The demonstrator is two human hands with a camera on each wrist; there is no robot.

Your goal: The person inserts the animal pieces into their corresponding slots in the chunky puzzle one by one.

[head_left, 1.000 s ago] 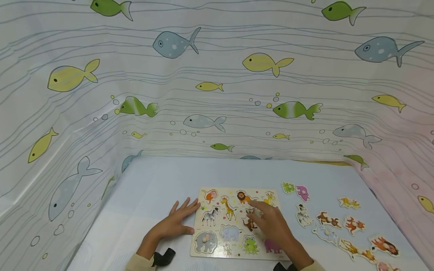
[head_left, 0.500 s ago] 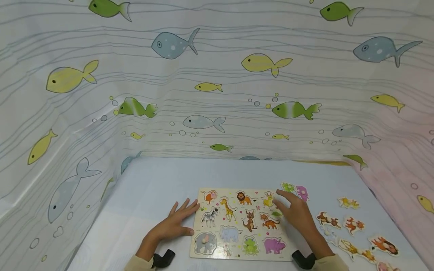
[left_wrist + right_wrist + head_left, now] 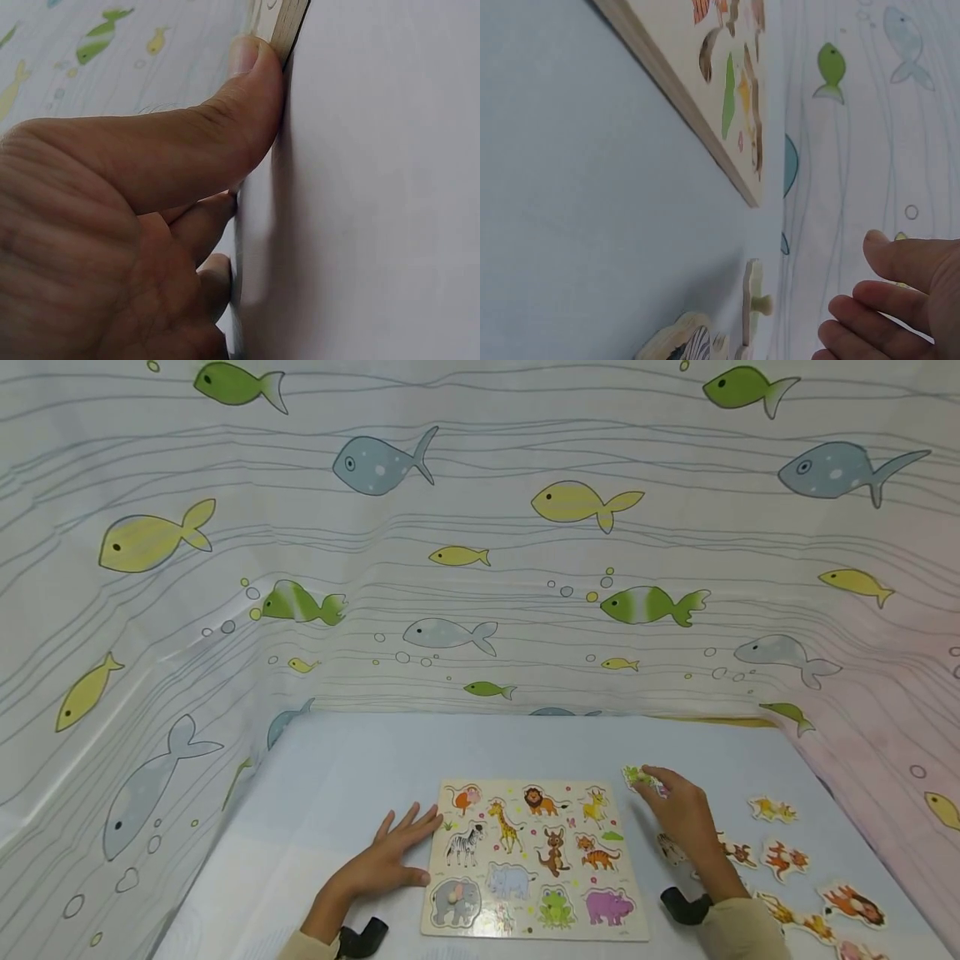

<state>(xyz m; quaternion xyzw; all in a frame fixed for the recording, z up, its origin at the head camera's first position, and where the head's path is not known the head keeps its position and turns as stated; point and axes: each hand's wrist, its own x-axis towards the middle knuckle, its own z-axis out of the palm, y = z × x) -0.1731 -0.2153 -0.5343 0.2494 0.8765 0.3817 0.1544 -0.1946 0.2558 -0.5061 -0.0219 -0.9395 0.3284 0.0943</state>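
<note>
My left hand (image 3: 390, 858) rests at the left edge of the wooden animal puzzle board (image 3: 566, 868), fingers spread. In the left wrist view, its thumb (image 3: 259, 82) touches the board's edge. My right hand (image 3: 681, 814) is over the table right of the board, around the green frog piece (image 3: 632, 774). The right wrist view shows the frog piece's knob (image 3: 763, 304) apart from the thumb and loosely bent fingers, with nothing held. A purple hippo piece is mostly hidden behind this hand. The elephant piece (image 3: 455, 903), with its knob, sits in the board's lower left recess.
Several loose animal pieces lie to the right, among them a lion (image 3: 852, 903), a giraffe (image 3: 797, 917), a tiger (image 3: 785, 857) and a yellow deer-like piece (image 3: 772, 809). A zebra piece (image 3: 696, 343) lies below the right hand. Fish-patterned sheeting (image 3: 480, 593) surrounds the table.
My right hand has moved from over the board's upper middle rightward, past its right edge, to the frog piece. The left hand has stayed at the board's left edge.
</note>
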